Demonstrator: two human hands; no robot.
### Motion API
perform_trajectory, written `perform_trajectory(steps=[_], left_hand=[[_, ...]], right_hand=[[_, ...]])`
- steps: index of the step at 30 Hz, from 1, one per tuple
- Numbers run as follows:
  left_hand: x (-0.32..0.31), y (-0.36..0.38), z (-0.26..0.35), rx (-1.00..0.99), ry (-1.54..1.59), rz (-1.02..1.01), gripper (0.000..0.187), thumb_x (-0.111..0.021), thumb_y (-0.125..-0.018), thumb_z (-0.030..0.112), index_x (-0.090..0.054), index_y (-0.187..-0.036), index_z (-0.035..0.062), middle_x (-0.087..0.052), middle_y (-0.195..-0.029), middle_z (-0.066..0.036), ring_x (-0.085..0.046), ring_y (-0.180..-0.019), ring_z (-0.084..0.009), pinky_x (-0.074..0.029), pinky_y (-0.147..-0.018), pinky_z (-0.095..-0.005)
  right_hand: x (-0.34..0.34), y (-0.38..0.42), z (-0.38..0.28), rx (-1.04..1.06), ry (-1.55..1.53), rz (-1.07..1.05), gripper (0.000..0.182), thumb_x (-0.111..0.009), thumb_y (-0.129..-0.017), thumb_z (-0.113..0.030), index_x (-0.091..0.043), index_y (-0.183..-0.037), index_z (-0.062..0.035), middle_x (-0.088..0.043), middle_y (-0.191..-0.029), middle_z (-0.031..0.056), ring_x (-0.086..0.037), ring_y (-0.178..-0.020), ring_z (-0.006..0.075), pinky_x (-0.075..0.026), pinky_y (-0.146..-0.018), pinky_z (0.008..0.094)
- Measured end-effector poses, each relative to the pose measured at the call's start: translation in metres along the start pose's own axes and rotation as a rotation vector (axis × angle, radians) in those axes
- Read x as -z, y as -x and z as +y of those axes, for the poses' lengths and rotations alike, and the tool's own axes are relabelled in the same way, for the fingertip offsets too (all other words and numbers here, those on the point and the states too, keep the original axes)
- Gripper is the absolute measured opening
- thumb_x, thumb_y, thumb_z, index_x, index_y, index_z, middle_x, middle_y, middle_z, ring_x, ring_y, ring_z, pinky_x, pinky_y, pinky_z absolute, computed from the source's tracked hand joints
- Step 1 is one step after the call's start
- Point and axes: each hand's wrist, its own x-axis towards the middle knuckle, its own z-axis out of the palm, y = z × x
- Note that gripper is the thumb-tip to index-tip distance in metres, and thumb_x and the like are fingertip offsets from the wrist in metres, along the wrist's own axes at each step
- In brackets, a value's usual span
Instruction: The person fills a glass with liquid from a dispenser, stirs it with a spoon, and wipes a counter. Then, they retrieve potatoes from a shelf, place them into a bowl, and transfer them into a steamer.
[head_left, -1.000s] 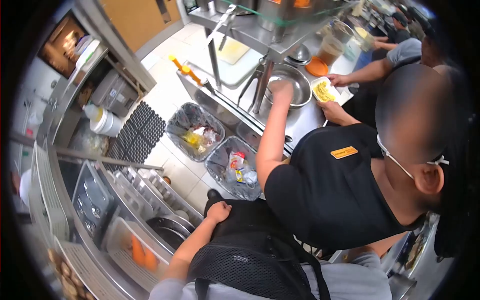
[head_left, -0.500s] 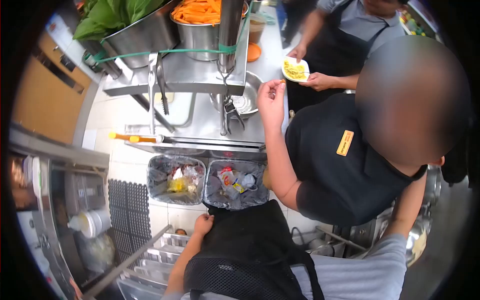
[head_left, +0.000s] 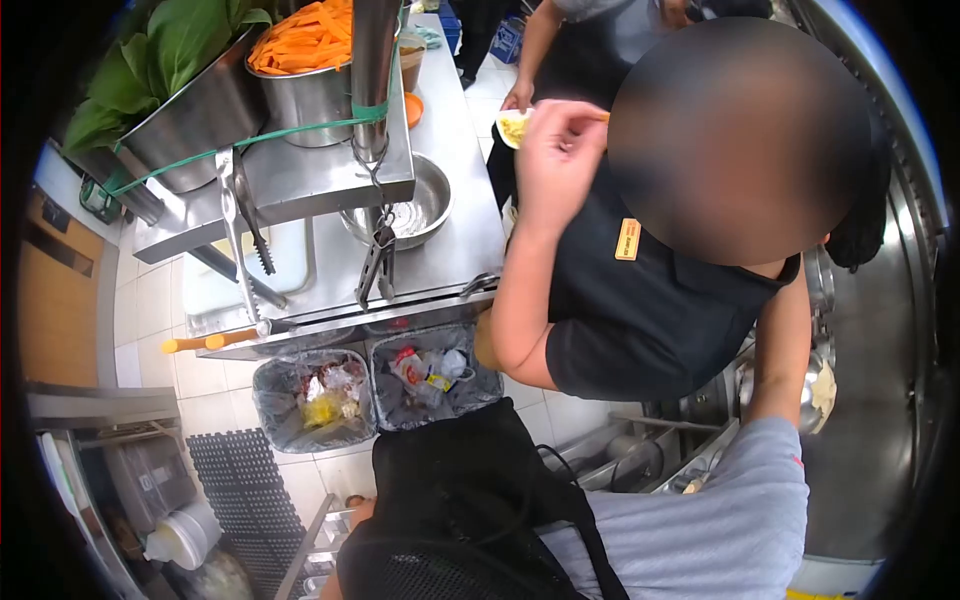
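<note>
At the lower left, only a small part of my left hand (head_left: 362,512) shows past the edge of my black apron (head_left: 450,480); its fingers are hidden. It is nearest to the apron and a metal rack (head_left: 312,545). On the right, my grey sleeve (head_left: 690,510) leads to a bare forearm (head_left: 780,355) that disappears behind a co-worker's black shirt (head_left: 640,330), and no right hand shows. That co-worker's raised hand (head_left: 560,150) pinches a small orange piece near the face.
Two lined bins (head_left: 315,400) stand under the steel counter (head_left: 450,240). On it are a metal bowl (head_left: 430,205) and a white cutting board (head_left: 290,265). Tongs (head_left: 240,240) hang from the shelf holding carrot strips (head_left: 305,40) and leafy greens (head_left: 170,60). Another person holds a white dish (head_left: 512,128).
The co-worker's hand has risen to the face with the small piece. My view has shifted, and my left hand has slipped lower, mostly behind the apron.
</note>
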Motion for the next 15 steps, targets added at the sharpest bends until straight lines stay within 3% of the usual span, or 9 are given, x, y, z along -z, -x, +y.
perform_trajectory(steps=[2, 8, 10, 12, 13, 14, 15], left_hand=[[-0.018, -0.014, 0.013, -0.219, 0.038, -0.136, 0.014, -0.074, -0.096, 0.002, -0.072, -0.110, 0.0039, -0.071, -0.107, -0.001, -0.064, -0.092, -0.0043, -0.048, -0.075, -0.0208], [-0.036, -0.014, 0.017, -0.018, 0.224, -0.413, 0.014, -0.073, -0.093, 0.001, -0.071, -0.106, 0.0017, -0.072, -0.097, 0.000, -0.048, -0.072, -0.0003, -0.041, -0.067, -0.0181], [-0.034, -0.016, 0.011, -0.024, 0.197, -0.422, 0.014, -0.074, -0.091, 0.002, -0.072, -0.105, 0.0013, -0.073, -0.095, 0.000, -0.054, -0.076, -0.0020, -0.045, -0.070, -0.0201], [-0.033, -0.020, 0.006, -0.008, 0.204, -0.555, 0.012, -0.075, -0.091, 0.003, -0.072, -0.102, 0.0001, -0.073, -0.095, -0.001, -0.062, -0.079, -0.0059, -0.050, -0.075, -0.0233], [-0.030, -0.022, 0.013, 0.143, 0.175, -0.621, 0.011, -0.077, -0.087, 0.006, -0.074, -0.097, 0.0020, -0.072, -0.095, -0.003, -0.068, -0.087, -0.0131, -0.053, -0.081, -0.0279], [-0.031, -0.024, 0.015, 0.142, 0.177, -0.620, 0.011, -0.077, -0.087, 0.006, -0.074, -0.097, 0.0020, -0.072, -0.095, -0.003, -0.068, -0.087, -0.0131, -0.053, -0.081, -0.0279], [-0.030, -0.027, 0.017, 0.041, 0.118, -0.664, 0.011, -0.078, -0.085, 0.008, -0.076, -0.094, 0.0037, -0.071, -0.095, -0.004, -0.068, -0.090, -0.0157, -0.053, -0.082, -0.0294]], right_hand=[[0.012, 0.002, 0.001, -0.016, -0.104, 0.011, 0.024, -0.073, -0.097, -0.013, -0.067, -0.116, 0.0002, -0.068, -0.108, 0.0107, -0.066, -0.096, 0.0163, -0.055, -0.082, 0.0280], [0.025, 0.004, -0.001, 0.004, -0.377, -0.030, 0.027, -0.071, -0.096, -0.012, -0.065, -0.119, 0.0013, -0.067, -0.110, 0.0131, -0.065, -0.097, 0.0182, -0.054, -0.081, 0.0289], [0.028, 0.005, 0.003, 0.038, -0.602, -0.090, 0.029, -0.072, -0.096, -0.010, -0.063, -0.120, 0.0015, -0.066, -0.111, 0.0138, -0.065, -0.096, 0.0188, -0.054, -0.079, 0.0287], [0.031, 0.005, 0.012, 0.075, -0.897, -0.167, 0.031, -0.073, -0.095, -0.008, -0.060, -0.122, 0.0015, -0.063, -0.111, 0.0144, -0.064, -0.095, 0.0194, -0.053, -0.078, 0.0280], [0.030, 0.007, 0.017, 0.086, -0.969, -0.186, 0.032, -0.073, -0.095, -0.007, -0.059, -0.122, 0.0015, -0.063, -0.111, 0.0145, -0.064, -0.094, 0.0195, -0.053, -0.077, 0.0278], [0.029, 0.008, 0.022, 0.096, -1.042, -0.208, 0.032, -0.073, -0.095, -0.006, -0.059, -0.123, 0.0015, -0.062, -0.111, 0.0146, -0.064, -0.094, 0.0197, -0.053, -0.077, 0.0276], [0.021, 0.014, 0.029, -0.031, -1.281, -0.218, 0.042, -0.075, -0.095, -0.011, -0.056, -0.130, 0.0009, -0.062, -0.112, 0.0146, -0.063, -0.095, 0.0204, -0.054, -0.078, 0.0284]])
